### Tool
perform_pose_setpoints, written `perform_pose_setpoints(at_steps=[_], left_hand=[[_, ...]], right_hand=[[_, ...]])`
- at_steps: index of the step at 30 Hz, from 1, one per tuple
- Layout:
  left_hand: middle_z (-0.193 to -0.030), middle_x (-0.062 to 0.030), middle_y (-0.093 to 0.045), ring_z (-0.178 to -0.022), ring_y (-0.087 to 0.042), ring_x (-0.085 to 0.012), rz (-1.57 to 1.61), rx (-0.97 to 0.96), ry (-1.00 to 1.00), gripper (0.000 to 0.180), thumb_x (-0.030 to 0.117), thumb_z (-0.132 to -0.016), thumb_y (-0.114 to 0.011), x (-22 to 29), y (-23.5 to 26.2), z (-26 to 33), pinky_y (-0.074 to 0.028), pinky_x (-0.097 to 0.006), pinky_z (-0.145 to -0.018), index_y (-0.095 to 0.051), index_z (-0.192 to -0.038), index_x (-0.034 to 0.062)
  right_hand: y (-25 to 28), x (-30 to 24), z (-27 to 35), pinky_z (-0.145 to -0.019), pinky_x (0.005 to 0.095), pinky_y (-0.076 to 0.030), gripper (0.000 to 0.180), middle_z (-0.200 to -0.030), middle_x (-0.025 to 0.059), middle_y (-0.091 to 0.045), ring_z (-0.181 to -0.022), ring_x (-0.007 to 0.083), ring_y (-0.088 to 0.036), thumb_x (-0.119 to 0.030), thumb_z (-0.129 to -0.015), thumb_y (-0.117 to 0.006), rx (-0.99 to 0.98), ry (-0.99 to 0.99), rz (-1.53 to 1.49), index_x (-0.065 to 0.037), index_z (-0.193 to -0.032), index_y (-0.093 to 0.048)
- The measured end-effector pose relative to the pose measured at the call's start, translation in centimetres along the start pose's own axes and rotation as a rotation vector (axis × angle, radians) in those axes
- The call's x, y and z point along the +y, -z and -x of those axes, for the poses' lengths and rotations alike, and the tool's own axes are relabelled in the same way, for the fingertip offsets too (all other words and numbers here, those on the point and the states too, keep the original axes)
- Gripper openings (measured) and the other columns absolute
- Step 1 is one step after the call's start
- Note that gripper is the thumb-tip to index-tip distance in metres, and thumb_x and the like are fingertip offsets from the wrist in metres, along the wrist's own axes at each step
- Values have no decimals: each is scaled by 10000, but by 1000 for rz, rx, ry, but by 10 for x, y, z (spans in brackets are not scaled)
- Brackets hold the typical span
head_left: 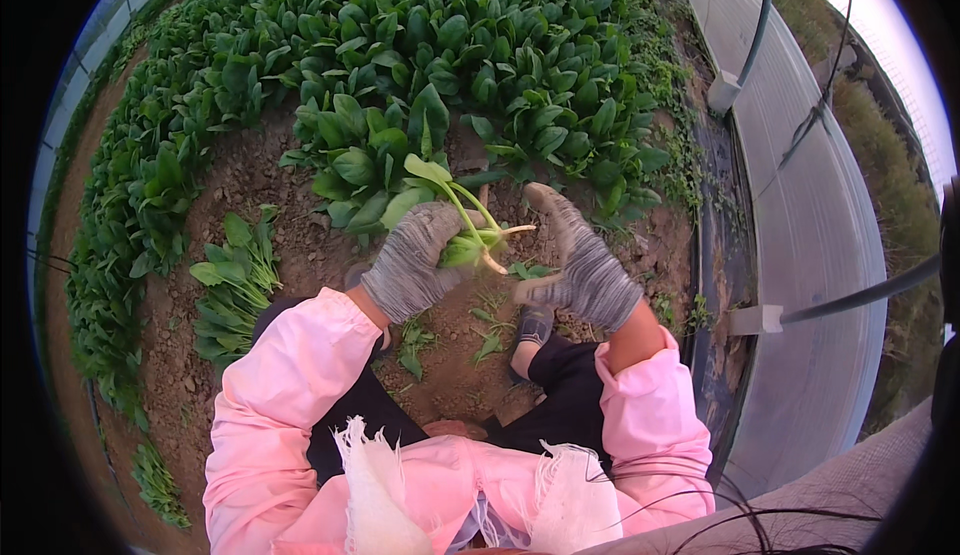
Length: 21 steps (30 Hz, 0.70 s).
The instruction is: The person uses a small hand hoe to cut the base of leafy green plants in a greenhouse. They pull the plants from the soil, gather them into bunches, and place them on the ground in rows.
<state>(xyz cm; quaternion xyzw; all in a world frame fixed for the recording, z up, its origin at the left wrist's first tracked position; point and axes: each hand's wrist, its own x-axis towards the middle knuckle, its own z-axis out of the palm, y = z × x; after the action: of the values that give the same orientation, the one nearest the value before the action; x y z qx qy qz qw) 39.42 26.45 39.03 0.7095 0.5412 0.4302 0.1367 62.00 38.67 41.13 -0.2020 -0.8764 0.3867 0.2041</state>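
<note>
My left hand (pixel 415 260), in a grey knit glove, grips a pulled leafy green plant (pixel 455 220) by its stem base, with the leaves pointing up and left and the pale root sticking out to the right. My right hand (pixel 580 255), also gloved, is held just right of the root with its fingers spread, and I cannot tell whether a finger touches the root. Both pink sleeves come in from below.
A pile of cut greens (pixel 235 285) lies on the bare soil to my left. A dense bed of growing plants (pixel 450 55) fills the ground ahead. A plastic greenhouse wall (pixel 800 205) with metal pipes runs along the right. Loose leaves (pixel 490 335) lie between my knees.
</note>
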Motion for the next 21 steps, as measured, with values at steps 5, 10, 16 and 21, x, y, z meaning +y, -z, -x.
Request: perform_pose_setpoints(at_steps=[5,10,16,21], left_hand=[[-1086,-150,-651,-1003,-640,-319,423,-188,226,468,236,-842,-725,12,-15,-6,-498,-412,-884,-545,-1234,53],[-1084,-207,-644,-998,-628,-404,351,-111,136,573,279,-820,-709,7,-40,3,-479,-488,-861,-508,-1315,74],[-996,-228,-672,-933,-653,-408,59,-431,475,618,470,-763,-740,37,-8,-11,-502,-485,-819,-602,-1192,47],[-1111,-161,-644,-1025,-624,-329,-65,119,216,598,447,-737,-796,63,12,13,-484,-418,-905,-606,-1152,60]], right_hand=[[-39,-30,-25,-1163,411,-278,1010,-1494,191,-415,-1444,326,-328,-526,-665,-856,122,35,-364,-14,-1435,-451],[-47,-30,-16,-1088,428,-386,498,-1274,169,-636,-1305,321,-517,-387,-836,-752,170,19,-438,25,-1102,-667],[-62,-26,-4,-1013,407,-458,302,-1188,182,-653,-1109,259,-609,-259,-945,-657,389,-45,-547,9,-1079,-621],[-23,-15,-8,-932,396,-510,340,-1090,159,-670,-988,244,-637,-291,-965,-617,581,-3,-568,28,-1083,-616]])
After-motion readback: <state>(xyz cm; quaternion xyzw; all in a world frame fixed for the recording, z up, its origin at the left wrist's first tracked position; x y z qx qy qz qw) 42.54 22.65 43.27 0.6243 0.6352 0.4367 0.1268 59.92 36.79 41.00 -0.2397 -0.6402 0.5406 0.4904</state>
